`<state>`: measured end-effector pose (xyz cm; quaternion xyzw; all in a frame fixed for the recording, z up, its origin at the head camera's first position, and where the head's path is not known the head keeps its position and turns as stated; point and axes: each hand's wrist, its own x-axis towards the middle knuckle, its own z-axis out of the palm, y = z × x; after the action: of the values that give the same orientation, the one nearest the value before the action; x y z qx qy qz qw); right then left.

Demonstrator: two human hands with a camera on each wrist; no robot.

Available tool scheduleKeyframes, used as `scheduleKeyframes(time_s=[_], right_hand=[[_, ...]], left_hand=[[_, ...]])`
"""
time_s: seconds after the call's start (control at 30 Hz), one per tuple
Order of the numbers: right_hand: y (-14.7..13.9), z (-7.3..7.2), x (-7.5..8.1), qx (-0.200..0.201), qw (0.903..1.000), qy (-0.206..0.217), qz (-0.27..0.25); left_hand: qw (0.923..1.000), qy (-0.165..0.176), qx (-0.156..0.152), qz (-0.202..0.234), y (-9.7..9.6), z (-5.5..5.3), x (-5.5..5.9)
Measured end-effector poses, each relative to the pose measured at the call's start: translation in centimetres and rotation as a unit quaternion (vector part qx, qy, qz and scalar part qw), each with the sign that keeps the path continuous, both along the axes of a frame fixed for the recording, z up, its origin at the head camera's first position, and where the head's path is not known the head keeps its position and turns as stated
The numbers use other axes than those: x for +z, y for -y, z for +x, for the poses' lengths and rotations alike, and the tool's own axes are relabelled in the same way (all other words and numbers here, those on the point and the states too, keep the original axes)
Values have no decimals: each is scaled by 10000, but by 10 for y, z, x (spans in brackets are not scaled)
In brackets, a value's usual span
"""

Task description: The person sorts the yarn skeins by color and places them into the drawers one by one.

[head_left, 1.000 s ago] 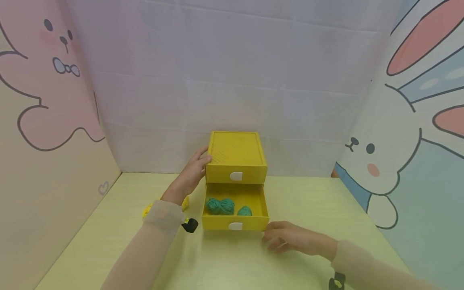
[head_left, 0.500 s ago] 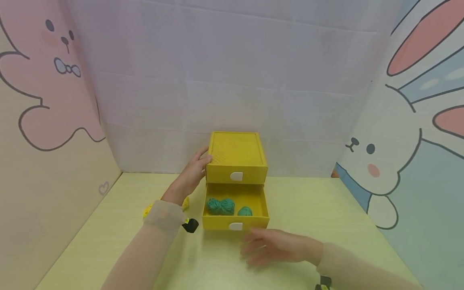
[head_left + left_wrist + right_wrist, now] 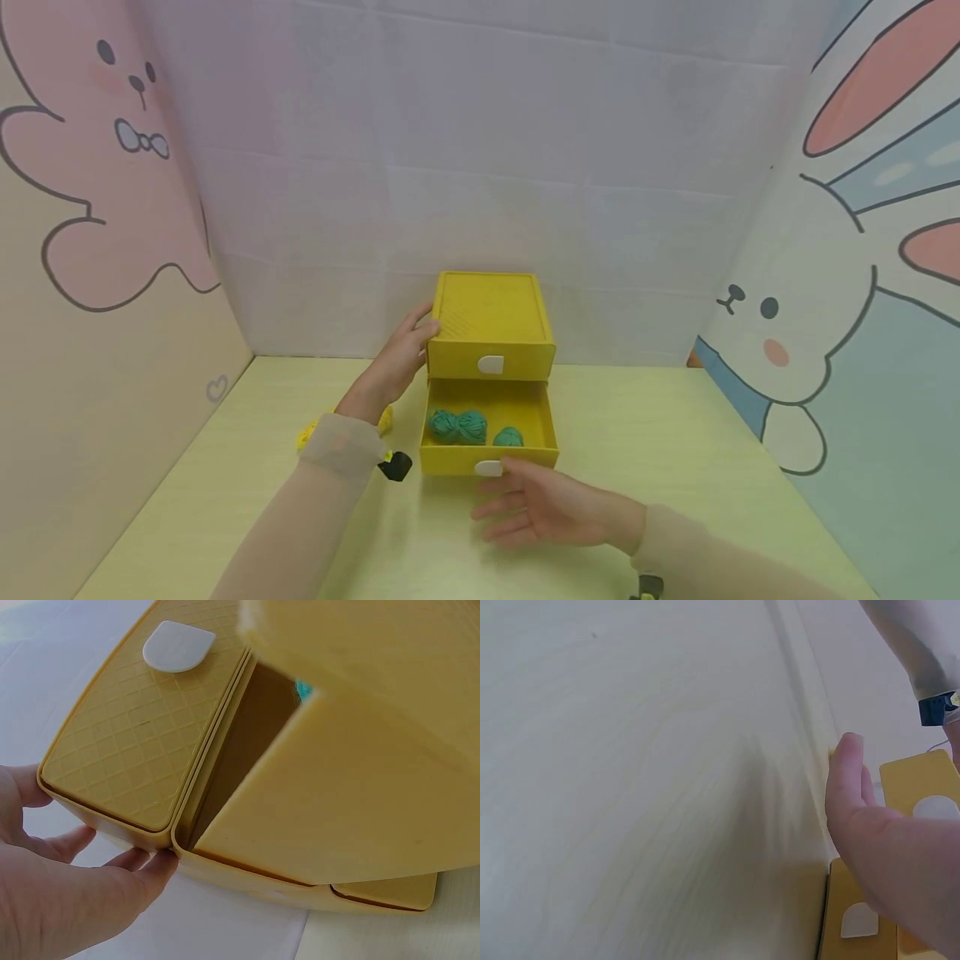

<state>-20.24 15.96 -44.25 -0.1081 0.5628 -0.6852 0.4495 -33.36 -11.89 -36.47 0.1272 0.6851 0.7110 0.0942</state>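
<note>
A yellow drawer cabinet (image 3: 491, 308) stands by the back wall. Its upper drawer (image 3: 142, 720) is closed. Below that, another drawer (image 3: 534, 460) is pulled out, with a green yarn skein (image 3: 457, 427) and a smaller green ball of yarn (image 3: 509, 437) inside. My left hand (image 3: 393, 367) rests against the cabinet's left side, its fingertips (image 3: 159, 871) touching the wall. Fingers extended and apart, my right hand (image 3: 551, 504) is at the front of the pulled-out drawer, beside the white handle (image 3: 487, 468). Whether it touches the drawer is unclear.
Something yellow, probably yarn (image 3: 385, 421), lies on the table (image 3: 637, 433) partly behind my left forearm. In the left wrist view, another drawer front (image 3: 390, 891) shows beneath the pulled-out one. Printed cloth walls (image 3: 802, 358) enclose the table's sides.
My right hand has moved left from the drawer's right front corner to near the middle of its front, its fingers spreading. The left hand, cabinet and yarn have stayed put.
</note>
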Motion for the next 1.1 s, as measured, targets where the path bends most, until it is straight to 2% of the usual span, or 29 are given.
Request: scheduleKeyframes(time_s=[0.27,0.6,0.9,1.1], right_hand=[[12,2,4,-254,9985,391,-280],[24,1,1,-993,9928,534,-411],[23,-19,-3,-1333,9896,434,-336],[23,-33,-2,-1314,9905,240,-313]], left_hand=[[10000,0,38,-15,0,-1,-1],[10000,9,50,-19,-2,0,-1],[10000,20,47,0,-3,-1,-1],[9999,98,106,-14,-4,0,1]])
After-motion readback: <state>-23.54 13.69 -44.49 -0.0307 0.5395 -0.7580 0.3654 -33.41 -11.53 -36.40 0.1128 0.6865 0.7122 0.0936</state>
